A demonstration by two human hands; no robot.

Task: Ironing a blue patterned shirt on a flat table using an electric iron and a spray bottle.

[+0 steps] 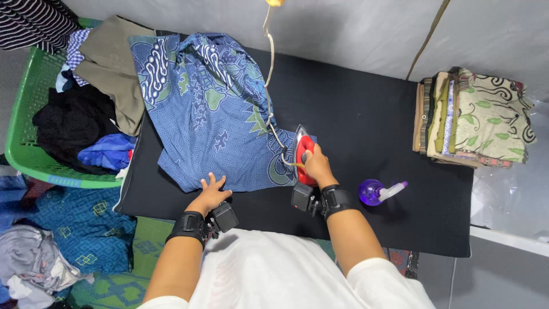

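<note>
My right hand (316, 165) fingers clenched on red plastic iron (303, 153), left hand (213, 191) fingers released, flat on blue patterned batik cloth (211, 109) at black table's (366, 114) near edge.

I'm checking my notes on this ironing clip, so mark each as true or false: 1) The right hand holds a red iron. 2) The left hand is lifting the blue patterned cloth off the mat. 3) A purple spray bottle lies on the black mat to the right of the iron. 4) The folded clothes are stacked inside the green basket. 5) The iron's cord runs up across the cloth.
1) True: the right hand grips the red iron.
2) False: the left hand rests flat on the blue patterned cloth, which lies on the black mat.
3) True: the purple spray bottle lies there.
4) False: the folded clothes sit at the mat's right end; the green basket holds loose clothes.
5) True: the cord runs upward.
</note>
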